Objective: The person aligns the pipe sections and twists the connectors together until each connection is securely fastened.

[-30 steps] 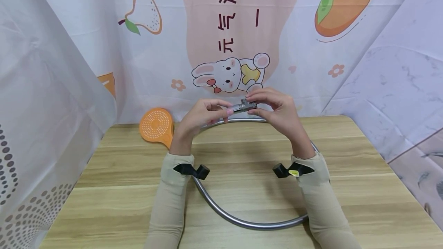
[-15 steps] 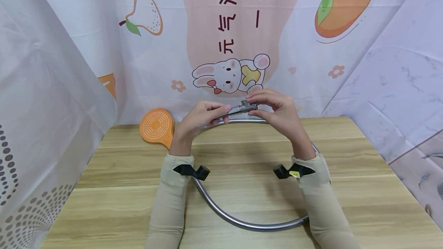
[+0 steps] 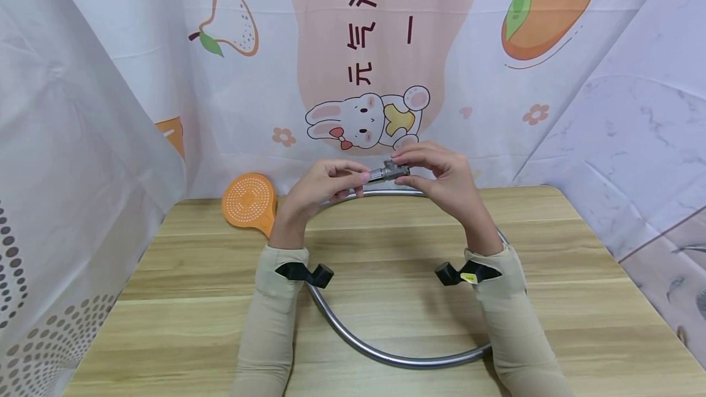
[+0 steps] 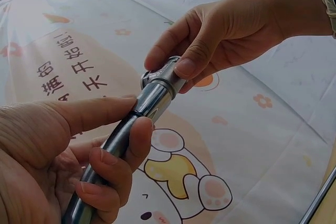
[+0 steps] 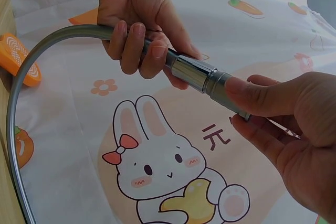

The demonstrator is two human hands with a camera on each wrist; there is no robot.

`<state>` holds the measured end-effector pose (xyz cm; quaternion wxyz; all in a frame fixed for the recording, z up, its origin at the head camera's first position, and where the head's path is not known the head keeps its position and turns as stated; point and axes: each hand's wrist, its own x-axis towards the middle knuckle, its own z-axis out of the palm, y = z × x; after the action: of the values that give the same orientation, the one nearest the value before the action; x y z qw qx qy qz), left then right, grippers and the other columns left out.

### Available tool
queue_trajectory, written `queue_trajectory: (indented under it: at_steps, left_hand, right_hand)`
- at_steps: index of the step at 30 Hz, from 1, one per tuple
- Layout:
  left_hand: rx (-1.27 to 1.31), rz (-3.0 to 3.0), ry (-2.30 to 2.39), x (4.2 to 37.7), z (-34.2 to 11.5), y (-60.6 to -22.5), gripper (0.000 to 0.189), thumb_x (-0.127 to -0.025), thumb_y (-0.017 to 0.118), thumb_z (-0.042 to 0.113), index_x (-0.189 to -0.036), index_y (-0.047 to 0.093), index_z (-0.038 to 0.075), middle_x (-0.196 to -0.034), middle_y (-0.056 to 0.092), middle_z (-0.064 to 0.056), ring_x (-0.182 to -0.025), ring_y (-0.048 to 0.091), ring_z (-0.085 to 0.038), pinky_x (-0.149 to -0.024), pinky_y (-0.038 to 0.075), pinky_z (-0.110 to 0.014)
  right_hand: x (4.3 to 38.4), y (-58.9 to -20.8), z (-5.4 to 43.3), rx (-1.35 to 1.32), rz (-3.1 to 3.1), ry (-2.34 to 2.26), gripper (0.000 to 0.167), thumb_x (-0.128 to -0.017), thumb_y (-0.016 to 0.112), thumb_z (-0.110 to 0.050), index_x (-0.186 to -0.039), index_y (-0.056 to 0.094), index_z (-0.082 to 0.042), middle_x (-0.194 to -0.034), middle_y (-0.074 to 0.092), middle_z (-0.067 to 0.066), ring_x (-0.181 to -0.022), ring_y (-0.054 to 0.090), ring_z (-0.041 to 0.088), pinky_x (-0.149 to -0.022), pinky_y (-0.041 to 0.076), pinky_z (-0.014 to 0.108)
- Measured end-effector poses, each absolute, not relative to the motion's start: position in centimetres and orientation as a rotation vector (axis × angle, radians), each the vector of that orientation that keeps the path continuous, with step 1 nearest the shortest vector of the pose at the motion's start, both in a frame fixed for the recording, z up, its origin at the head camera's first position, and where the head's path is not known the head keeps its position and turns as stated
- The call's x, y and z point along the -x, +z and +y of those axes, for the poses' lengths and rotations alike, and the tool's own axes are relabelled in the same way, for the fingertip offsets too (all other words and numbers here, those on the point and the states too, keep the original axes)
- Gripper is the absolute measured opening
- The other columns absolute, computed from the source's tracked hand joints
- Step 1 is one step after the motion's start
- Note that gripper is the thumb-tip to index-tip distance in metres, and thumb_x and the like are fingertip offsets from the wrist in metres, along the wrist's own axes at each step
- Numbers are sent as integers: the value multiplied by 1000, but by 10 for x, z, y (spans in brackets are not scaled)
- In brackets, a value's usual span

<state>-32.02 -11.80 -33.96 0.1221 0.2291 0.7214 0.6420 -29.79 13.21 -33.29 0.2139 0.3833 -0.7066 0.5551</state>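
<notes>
My left hand (image 3: pixel 322 187) holds the end of a silvery flexible shower hose (image 5: pixel 89 31), its fingers curled round it just behind a shiny chrome nut (image 5: pixel 194 73). This nut meets a dull grey metal fitting (image 3: pixel 394 169) with a small side projection, and how deep they are joined cannot be seen. Thumb and fingers of my right hand (image 3: pixel 444 171) pinch that fitting from the other side, as the left wrist view also shows. Both hands are raised above the table's far edge, and the hose and fitting form one nearly straight line between them.
The hose loops down over the wooden table (image 3: pixel 182 323) and passes under both forearms. At the back left lies an orange shower head (image 3: pixel 248 198), its handle partly behind my left wrist. A printed curtain (image 3: pixel 237 109) hangs directly behind the table.
My left thumb and fingers shifted back along the hose end half a second ago, and are now forward again near the nut. The right hand has stayed in place with the fitting.
</notes>
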Motion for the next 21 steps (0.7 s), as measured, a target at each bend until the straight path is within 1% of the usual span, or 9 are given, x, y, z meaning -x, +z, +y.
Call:
queue_trajectory:
  at_steps: [6,9,16,18,21]
  left_hand:
    - [-667,2096,1875,320,-119,-339,20,-94,72,12,-114,70,9,-70,68,-3,-52,40,-11,-49,28,-22]
    - [-658,2094,1875,320,-118,-339,22,-93,74,11,-115,70,10,-70,69,-2,-53,41,-11,-49,28,-23]
    - [-696,2097,1850,320,-119,-339,27,-96,71,13,-122,70,6,-73,68,-3,-52,38,-10,-48,28,-23]
    - [-703,2107,1836,320,-119,-339,28,-97,69,14,-123,71,4,-74,67,-2,-53,38,-10,-49,29,-23]
    - [-679,2117,1828,320,-119,-339,25,-99,67,18,-116,74,1,-73,67,-1,-54,38,-11,-50,29,-22]
  right_hand:
    - [298,-333,131,-1062,-1961,1545,35,-71,80,22,-103,75,8,-108,74,0,-108,66,15,-93,58,27]
    - [298,-333,132,-1059,-1963,1542,35,-72,79,22,-103,75,8,-108,75,3,-108,66,14,-93,58,27]
    - [298,-332,131,-1054,-1969,1539,34,-72,80,22,-103,75,8,-106,73,18,-106,66,14,-92,58,27]
    - [297,-332,131,-1054,-1973,1536,34,-72,80,21,-103,75,8,-106,73,17,-106,66,14,-92,58,27]
    - [297,-332,131,-1052,-1977,1532,34,-72,80,21,-103,75,8,-107,74,11,-107,66,14,-92,58,27]
